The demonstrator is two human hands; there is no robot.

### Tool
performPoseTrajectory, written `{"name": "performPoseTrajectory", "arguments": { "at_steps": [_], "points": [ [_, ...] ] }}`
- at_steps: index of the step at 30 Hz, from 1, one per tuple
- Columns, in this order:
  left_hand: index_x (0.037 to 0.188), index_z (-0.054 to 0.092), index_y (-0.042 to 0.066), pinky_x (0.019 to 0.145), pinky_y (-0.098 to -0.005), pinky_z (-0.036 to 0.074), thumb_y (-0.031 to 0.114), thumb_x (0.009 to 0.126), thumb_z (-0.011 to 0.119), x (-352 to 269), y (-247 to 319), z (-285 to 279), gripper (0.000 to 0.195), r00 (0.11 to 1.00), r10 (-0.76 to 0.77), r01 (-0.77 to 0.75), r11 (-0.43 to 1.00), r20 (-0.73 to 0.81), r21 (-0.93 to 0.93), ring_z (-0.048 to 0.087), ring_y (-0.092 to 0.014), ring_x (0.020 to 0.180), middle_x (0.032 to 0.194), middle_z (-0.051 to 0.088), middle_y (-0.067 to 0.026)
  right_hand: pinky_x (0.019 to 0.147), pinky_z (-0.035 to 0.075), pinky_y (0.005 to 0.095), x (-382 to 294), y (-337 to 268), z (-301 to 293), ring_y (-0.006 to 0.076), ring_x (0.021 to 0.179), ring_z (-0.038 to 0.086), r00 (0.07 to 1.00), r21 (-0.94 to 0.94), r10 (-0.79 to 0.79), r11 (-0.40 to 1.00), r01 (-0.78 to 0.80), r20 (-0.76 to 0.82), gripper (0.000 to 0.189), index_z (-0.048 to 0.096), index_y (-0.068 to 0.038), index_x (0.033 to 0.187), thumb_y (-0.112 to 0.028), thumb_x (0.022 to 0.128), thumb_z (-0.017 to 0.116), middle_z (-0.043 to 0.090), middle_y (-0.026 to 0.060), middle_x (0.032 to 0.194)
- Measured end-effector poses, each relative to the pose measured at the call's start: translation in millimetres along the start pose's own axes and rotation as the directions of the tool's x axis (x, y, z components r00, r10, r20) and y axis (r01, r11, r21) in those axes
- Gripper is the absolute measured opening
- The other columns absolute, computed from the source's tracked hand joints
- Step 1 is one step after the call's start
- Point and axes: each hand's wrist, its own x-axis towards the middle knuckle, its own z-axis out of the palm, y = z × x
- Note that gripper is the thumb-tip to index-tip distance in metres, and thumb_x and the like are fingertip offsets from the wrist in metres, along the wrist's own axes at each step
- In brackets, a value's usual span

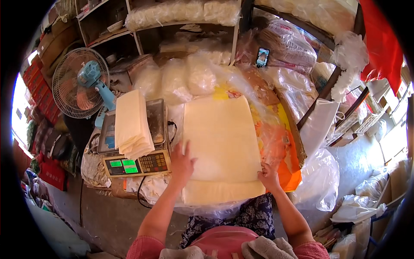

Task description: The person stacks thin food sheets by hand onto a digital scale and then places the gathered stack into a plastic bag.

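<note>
Cream-coloured thin sheets (223,139) lie flat before me, with a folded strip or overlapping edge along the near side. My left hand (182,162) rests at their left edge, fingers spread. At the right edge, my right hand (268,176) has its fingers curled against the sheet's rim; whether it pinches the sheet is unclear. To the left, a digital scale (137,164) with lit green displays carries a metal tray (155,113). A stack of folded cream sheets (132,123) lies across that tray.
A blue electric fan (89,74) stands at the back left. Plastic-wrapped bundles (187,77) lie behind the sheets, below shelves. A phone (262,57) leans among plastic bags at the back right. A torn cardboard edge (296,139) and a clear plastic bag (318,181) are on the right.
</note>
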Motion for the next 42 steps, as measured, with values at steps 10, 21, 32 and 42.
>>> {"name": "performPoseTrajectory", "arguments": {
  "at_steps": [10,21,32,42],
  "points": [
    [0.148,0.033,0.018,0.110,-0.0650,0.004,0.069,0.083,0.049,-60,13,30,0.084,0.915,0.265,-0.278,0.961,0.304,-0.001,0.012,-0.038,0.144,0.155,0.019,-0.0163,0.102,0.040,0.0430,-6,-29,22,0.0373,0.123,0.048,0.892,-0.637,-0.400,0.748,0.186,-0.209,0.059,0.042,-0.003,0.138,-0.012,0.083,0.061,0.052,0.0217,0.130],
    [0.128,0.052,0.003,0.105,-0.0515,0.032,0.025,0.081,0.062,-61,-42,26,0.054,0.877,0.458,-0.475,0.873,0.147,0.114,0.046,-0.034,0.126,0.132,0.052,-0.0201,0.112,0.018,0.0586,5,-10,83,0.0389,0.142,0.019,0.882,-0.731,-0.426,0.533,0.425,0.201,0.052,0.035,-0.013,0.144,-0.028,0.096,0.049,0.026,0.0171,0.151],
    [0.126,0.051,0.001,0.099,-0.0385,0.043,0.001,0.072,0.069,-22,18,-88,0.057,0.846,0.210,-0.319,0.936,-0.490,-0.150,0.053,-0.031,0.118,0.120,0.057,-0.0180,0.097,0.045,0.0466,-18,-180,69,0.0292,0.109,0.059,0.584,-0.358,-0.796,0.504,0.786,0.161,0.050,0.057,-0.004,0.120,0.006,0.071,0.055,0.063,0.0137,0.113],
    [0.127,0.053,0.003,0.113,-0.0427,0.024,0.008,0.075,0.076,-88,-40,-22,0.057,0.983,0.159,-0.157,0.495,-0.088,-0.854,0.036,-0.028,0.137,0.134,0.053,-0.0114,0.102,0.041,0.0402,-40,-24,40,0.0302,0.120,0.054,0.636,0.134,-0.616,0.759,0.637,0.464,0.063,0.064,-0.005,0.112,0.020,0.058,0.046,0.063,0.0099,0.120]
  ]
}}
